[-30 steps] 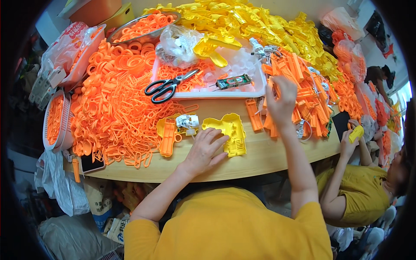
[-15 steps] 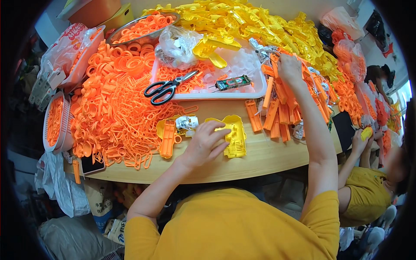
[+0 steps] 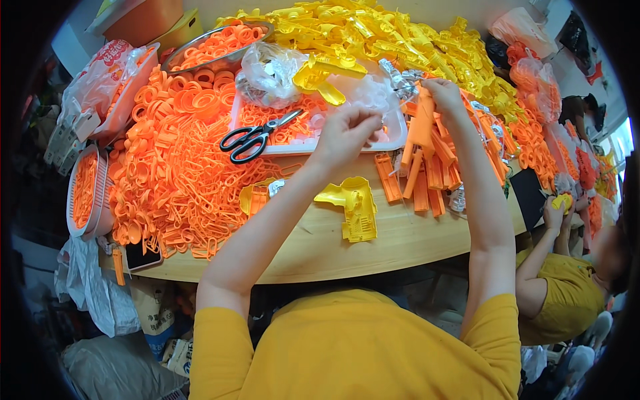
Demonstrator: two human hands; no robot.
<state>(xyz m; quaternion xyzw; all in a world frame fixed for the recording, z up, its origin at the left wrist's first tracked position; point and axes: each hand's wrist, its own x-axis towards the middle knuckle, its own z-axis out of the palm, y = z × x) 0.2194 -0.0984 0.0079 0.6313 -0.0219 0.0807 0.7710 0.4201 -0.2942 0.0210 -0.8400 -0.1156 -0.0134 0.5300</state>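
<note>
My right hand (image 3: 443, 97) pinches the upper end of a long orange plastic casing (image 3: 421, 123), lifted above a heap of similar orange casings (image 3: 437, 180) with silvery wrapped parts among them. My left hand (image 3: 349, 137) is over the front right of the white tray (image 3: 293, 151), its fingers curled in; whatever they hold is hidden. In front of it on the table lies a yellow gun-shaped half shell (image 3: 358, 210), hollow side up. Behind my left forearm, a second yellow shell (image 3: 247, 199) with an orange casing in it is partly covered.
Black-handled scissors (image 3: 253, 141) rest across the tray's left edge. Orange clips and rings (image 3: 177, 167) are piled at the left, yellow parts (image 3: 400, 40) along the back. A phone (image 3: 143, 255) lies at the near left edge. A co-worker (image 3: 563, 287) holds a yellow part at the right.
My left hand has moved up and away from the yellow shells to the tray, covering the green part seen there. My right hand has raised an orange casing from the heap.
</note>
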